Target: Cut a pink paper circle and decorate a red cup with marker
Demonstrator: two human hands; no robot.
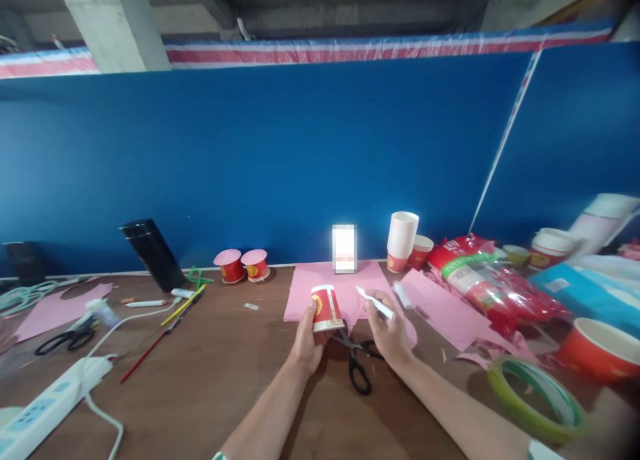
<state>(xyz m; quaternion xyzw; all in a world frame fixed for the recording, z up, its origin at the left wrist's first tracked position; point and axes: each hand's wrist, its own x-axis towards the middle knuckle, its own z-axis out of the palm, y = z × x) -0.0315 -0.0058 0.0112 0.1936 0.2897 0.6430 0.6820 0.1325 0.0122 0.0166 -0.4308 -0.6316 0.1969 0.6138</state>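
My left hand is closed around a red paper cup that stands upside down on a pink paper sheet. My right hand grips a white pen-like stick, its tip pointing up and left toward the cup. Black-handled scissors lie on the brown table between and just below my hands.
A stack of white cups and bags of red cups stand at the back right. Two upturned pink-topped cups, a black flask, a power strip, other scissors and a green tape roll lie around.
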